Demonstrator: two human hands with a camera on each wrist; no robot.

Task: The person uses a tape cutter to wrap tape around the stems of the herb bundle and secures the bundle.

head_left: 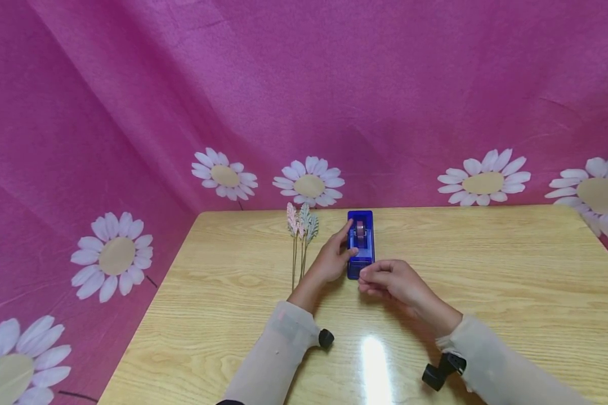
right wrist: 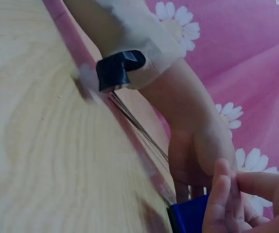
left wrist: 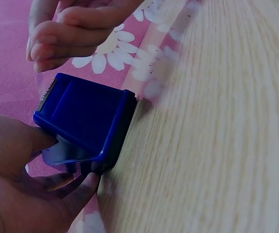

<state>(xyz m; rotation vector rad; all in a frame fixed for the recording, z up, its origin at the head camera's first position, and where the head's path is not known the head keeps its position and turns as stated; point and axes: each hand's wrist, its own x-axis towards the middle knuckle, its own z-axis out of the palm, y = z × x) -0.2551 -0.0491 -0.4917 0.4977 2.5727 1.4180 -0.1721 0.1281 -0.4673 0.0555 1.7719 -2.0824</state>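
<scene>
A blue tape dispenser (head_left: 361,252) stands lengthwise near the table's far edge, with a roll of tape (head_left: 360,228) at its far end. My left hand (head_left: 331,260) grips its left side, the thumb over the top. In the left wrist view the serrated cutter (left wrist: 48,94) tops the dispenser's front. At this near end my right hand (head_left: 394,281) has its thumb and fingertips pinched together. A faint, clear bit of tape seems to run from the cutter to those fingers; it is hard to make out.
Several artificial flower stems with pink and grey-green heads (head_left: 311,226) lie left of the dispenser, partly behind my left forearm. The wooden table (head_left: 486,270) meets a pink daisy-print cloth (head_left: 385,101) at the back and left.
</scene>
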